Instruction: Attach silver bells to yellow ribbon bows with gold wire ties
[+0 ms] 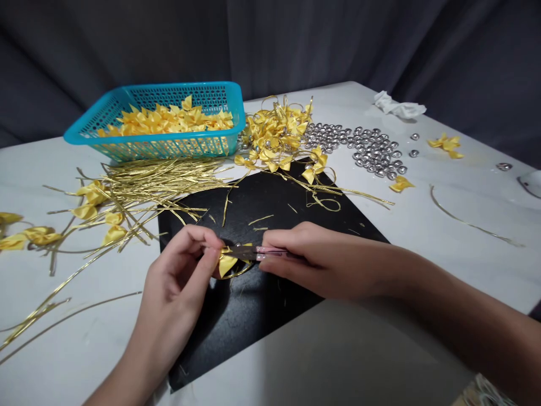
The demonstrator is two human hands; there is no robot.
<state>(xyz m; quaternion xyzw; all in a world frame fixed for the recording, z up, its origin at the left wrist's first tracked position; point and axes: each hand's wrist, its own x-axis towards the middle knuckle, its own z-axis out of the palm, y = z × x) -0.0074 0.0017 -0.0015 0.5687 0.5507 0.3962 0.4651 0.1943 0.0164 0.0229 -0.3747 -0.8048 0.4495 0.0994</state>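
Over the black mat, my left hand pinches a yellow ribbon bow between thumb and fingertips. A gold cord loop hangs below that bow. My right hand is closed around the pink handle of a small pair of scissors. Its dark metal blades reach left to the bow, close to my left fingertips. Whether the blades are on the ribbon or the cord I cannot tell. Short gold clippings lie scattered on the mat.
A blue basket of yellow bows stands at the back left, with a bundle of gold cords before it. Finished-looking bows with cords pile up beside silver beads. Loose bows and a white tissue lie right.
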